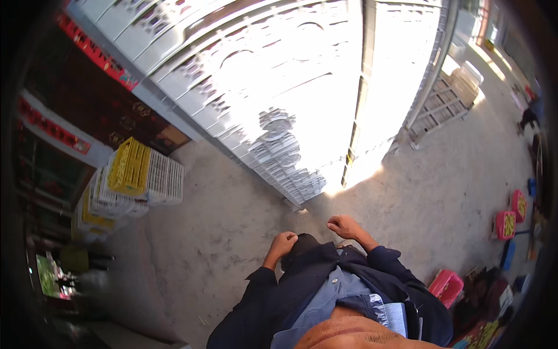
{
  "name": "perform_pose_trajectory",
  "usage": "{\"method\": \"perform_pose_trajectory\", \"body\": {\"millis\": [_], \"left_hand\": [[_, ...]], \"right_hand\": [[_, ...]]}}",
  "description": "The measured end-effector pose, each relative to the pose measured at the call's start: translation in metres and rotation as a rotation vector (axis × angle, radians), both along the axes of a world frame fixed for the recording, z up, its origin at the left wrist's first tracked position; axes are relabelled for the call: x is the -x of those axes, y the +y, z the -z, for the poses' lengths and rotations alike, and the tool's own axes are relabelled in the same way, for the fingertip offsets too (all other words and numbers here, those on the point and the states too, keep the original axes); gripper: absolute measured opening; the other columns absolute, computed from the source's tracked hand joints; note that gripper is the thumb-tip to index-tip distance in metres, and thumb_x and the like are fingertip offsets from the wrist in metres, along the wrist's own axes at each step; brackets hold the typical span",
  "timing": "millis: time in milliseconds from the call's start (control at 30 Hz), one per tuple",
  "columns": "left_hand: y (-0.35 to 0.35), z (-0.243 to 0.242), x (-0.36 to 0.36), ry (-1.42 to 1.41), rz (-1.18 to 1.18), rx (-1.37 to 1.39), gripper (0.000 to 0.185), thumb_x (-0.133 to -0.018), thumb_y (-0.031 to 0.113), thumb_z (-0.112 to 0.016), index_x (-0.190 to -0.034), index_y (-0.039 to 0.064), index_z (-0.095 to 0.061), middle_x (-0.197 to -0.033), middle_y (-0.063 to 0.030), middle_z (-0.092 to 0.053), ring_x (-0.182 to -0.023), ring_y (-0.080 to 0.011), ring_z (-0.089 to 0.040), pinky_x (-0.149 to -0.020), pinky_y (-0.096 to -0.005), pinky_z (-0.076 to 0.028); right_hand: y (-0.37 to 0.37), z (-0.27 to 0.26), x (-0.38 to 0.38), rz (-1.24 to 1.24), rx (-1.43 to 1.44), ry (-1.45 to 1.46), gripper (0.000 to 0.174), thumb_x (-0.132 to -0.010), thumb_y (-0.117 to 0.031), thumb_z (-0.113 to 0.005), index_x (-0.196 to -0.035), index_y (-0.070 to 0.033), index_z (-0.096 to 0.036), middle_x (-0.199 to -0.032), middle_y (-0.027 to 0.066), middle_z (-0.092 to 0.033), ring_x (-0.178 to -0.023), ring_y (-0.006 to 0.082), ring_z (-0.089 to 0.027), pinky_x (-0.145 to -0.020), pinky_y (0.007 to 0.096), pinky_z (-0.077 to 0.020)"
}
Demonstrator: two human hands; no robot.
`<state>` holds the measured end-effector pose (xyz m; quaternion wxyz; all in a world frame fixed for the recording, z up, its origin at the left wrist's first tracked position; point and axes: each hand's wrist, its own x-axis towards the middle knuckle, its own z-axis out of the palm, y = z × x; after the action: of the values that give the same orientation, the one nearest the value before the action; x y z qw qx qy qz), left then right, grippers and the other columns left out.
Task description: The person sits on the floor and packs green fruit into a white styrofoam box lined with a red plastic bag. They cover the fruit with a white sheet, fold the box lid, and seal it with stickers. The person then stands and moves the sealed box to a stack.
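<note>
Both of my bare hands hang low in front of my body, above the concrete floor (209, 248). My left hand (283, 245) is curled beside my dark trouser leg (305, 244), with no object visible in it. To its right, my right hand (345, 227) is loosely closed, and nothing shows between its fingers. Ahead of both hands towers a large rack (279, 170) of pale, slatted layers, much of it washed out by glare. Its near bottom corner (298, 207) stands just beyond my hands, apart from them.
At left, white and yellow plastic crates (130, 170) are stacked beside dark wooden doors (87, 100). A pale slatted frame (440, 109) lies beyond the rack. Pink baskets (505, 224) with small yellowish items stand at right; another pink basket (447, 285) is nearer. A person (529, 113) is at the far right.
</note>
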<state>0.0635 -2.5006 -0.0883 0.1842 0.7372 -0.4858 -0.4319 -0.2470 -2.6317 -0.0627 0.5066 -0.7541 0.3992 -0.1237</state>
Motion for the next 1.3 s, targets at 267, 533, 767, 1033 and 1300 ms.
{"method": "perform_pose_trajectory", "body": {"millis": [267,533,767,1033,1300], "left_hand": [[-0.170,-0.036,0.253,0.029,0.693,-0.093,0.036,-0.100,0.031,-0.071,-0.119,0.000,-0.077,-0.101,-0.0158,-0.080,-0.094,-0.0243,-0.076,-0.087,-0.0365,-0.058],[-0.321,0.025,0.476,0.071,1.147,0.169,0.032,-0.099,0.032,-0.072,-0.112,0.003,-0.077,-0.106,-0.0180,-0.079,-0.101,-0.0383,-0.076,-0.088,-0.0456,-0.058],[-0.432,0.014,0.740,0.051,1.312,-0.041,0.030,-0.103,0.028,-0.070,-0.118,0.003,-0.075,-0.109,-0.0149,-0.078,-0.100,-0.0269,-0.074,-0.089,-0.0385,-0.056],[-0.539,0.022,0.968,0.119,1.255,0.149,0.027,-0.103,0.028,-0.067,-0.115,0.005,-0.075,-0.104,-0.0166,-0.076,-0.095,-0.0353,-0.072,-0.083,-0.0459,-0.054],[-0.557,0.001,1.149,0.142,1.292,0.096,0.026,-0.102,0.027,-0.068,-0.114,0.005,-0.075,-0.110,-0.0169,-0.075,-0.103,-0.0378,-0.071,-0.091,-0.0491,-0.055]], "right_hand": [[-0.008,0.023,0.218,0.503,-0.009,0.057,0.032,-0.100,-0.031,-0.066,-0.116,-0.006,-0.076,-0.109,0.0198,-0.078,-0.109,0.0418,-0.072,-0.093,0.0514,-0.0559],[-0.030,0.064,0.425,0.924,-0.160,0.032,0.029,-0.102,-0.031,-0.066,-0.113,-0.006,-0.076,-0.103,0.0203,-0.078,-0.101,0.0422,-0.073,-0.088,0.0525,-0.0569],[-0.032,0.060,0.654,1.414,-0.051,0.103,0.032,-0.101,-0.027,-0.068,-0.112,0.002,-0.075,-0.098,0.0231,-0.077,-0.092,0.0399,-0.075,-0.082,0.0442,-0.0577],[-0.078,0.126,0.873,1.499,-0.216,-0.086,0.033,-0.102,-0.030,-0.068,-0.112,0.002,-0.074,-0.099,0.0213,-0.078,-0.091,0.0347,-0.077,-0.081,0.0428,-0.0578],[-0.237,0.064,1.121,1.257,0.024,-0.105,0.037,-0.108,-0.034,-0.064,-0.107,0.002,-0.073,-0.084,0.0126,-0.072,-0.077,0.0213,-0.071,-0.072,0.0391,-0.0559]]}}
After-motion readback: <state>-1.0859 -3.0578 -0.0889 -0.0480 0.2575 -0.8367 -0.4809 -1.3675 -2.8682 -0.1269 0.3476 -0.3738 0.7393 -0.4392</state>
